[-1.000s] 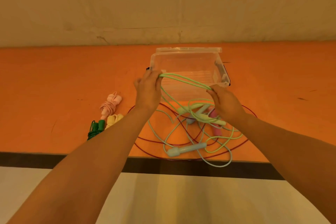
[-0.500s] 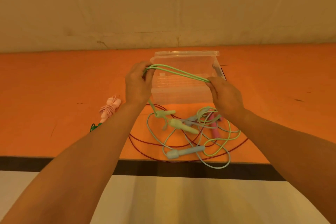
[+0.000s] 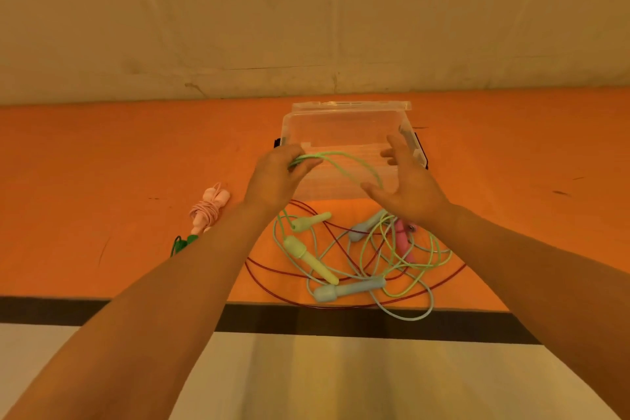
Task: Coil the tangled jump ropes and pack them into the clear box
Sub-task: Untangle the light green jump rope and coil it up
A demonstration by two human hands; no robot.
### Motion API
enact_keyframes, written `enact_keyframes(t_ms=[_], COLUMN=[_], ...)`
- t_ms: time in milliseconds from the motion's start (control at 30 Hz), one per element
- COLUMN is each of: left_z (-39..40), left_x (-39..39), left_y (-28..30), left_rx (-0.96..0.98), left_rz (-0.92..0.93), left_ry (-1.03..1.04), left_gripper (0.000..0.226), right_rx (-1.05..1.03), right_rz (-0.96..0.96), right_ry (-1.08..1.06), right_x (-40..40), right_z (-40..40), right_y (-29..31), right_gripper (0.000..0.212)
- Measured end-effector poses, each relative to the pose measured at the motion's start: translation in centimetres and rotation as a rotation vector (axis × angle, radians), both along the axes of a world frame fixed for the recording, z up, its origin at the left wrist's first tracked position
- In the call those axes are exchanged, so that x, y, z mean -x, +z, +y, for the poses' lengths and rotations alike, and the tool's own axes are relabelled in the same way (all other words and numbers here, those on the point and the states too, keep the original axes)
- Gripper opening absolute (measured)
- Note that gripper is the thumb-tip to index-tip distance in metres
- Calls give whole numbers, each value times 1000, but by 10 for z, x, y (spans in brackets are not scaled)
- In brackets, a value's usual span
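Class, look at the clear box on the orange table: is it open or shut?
Open. The clear box has no lid on its top, and its inside shows; nothing is packed in it.

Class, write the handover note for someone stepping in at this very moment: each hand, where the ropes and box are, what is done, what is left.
Left hand: pinches a loop of the light green rope in front of the clear box.
Right hand: open, fingers spread, holding nothing, beside that loop.
Clear box: open on the orange table, nothing visible inside.
Done: a pink rope lies bundled at left; a dark green one peeks from under the left forearm.
Left: finish coiling the green rope; untangle the pale blue rope, the dark red cord and the pink handle; pack all of them.
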State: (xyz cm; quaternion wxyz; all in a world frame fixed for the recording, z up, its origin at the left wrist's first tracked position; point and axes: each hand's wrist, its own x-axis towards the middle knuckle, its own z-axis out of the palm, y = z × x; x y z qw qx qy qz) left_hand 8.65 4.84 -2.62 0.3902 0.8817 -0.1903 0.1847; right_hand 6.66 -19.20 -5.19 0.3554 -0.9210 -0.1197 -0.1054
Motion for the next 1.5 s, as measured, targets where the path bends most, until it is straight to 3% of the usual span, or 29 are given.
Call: enact_keyframes(t_ms=[100, 200, 233, 467, 533, 667, 767, 833, 933, 1000, 1067, 1167, 1267, 1367, 1433, 1500], left_z=[-13, -19, -18, -4, 1, 21, 36, 42, 46, 43, 37, 29, 15, -3, -15, -20], left_x=[0, -2, -3, -1, 1, 14, 26, 23, 15, 12, 12, 10, 9, 8, 6, 5], left_y=[-2, -4, -5, -19, -26, -64, -83, -83, -73, -65, -56, -49, -45, -40, -39, -35], left_rx=[-115, -153, -153, -178, -240, -506, -634, -611, -325, -239, -223, -267, -404, -512, -518, -496], left_rz=[-65, -95, -93, 16, 84, 463, 538, 466, 310, 187, 71, -40, -111, -184, -212, -204], left_ry=[-126, -159, -156, -98, -115, -134, -20, 89, 207, 248, 226, 85, -8, -66, -91, -83], left_gripper=[27, 23, 22, 24, 23, 3, 14, 24, 21, 19, 19, 25, 38, 24, 4, 16], right_rx=[-6, -2, -21, -57, -2, 63, 138, 161, 241, 304, 341, 353, 277, 173, 97, 18], right_rz=[-1, -13, -6, 37, -87, -423, -540, -498, -357, -268, -173, -71, -82, 77, 91, 77], right_ry=[115, 217, 240, 232, 181, 66, -25, -97, -161, -157, -142, -123, 54, 283, 322, 274], right_x=[-1, -4, -4, 1, 1, -2, -6, -7, -5, -2, 1, 2, 2, 1, -1, -3], right_z=[21, 35, 37, 45, 47, 37, 19, 5, -12, -19, -20, -12, 4, 28, 42, 46], right_y=[8, 12, 12, 16, 17, 23, 23, 18, 5, -2, -7, -9, -3, -1, -2, -1], right_gripper=[78, 26, 20, 23, 25, 34, 26, 26, 27, 31, 39, 67, 80, 69, 37, 22])
